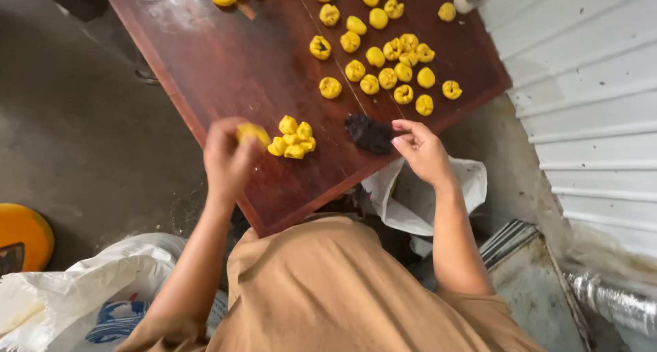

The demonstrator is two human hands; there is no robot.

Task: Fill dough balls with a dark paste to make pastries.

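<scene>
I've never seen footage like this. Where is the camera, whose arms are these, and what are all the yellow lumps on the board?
There is no machine here: the camera sits on a person's head and looks down, so you see their own arms and tan shirt from above. The left hand is closed around a yellow dough piece; it is a little blurred. The right hand has its fingertips at a dark lump, perhaps a filling, though the picture cannot confirm that. Both lie on a dark red-brown wooden board. Between the hands is a small pile of yellow pieces; farther up, many shaped yellow balls are spread out. White bags lie on the floor at lower left.
</scene>
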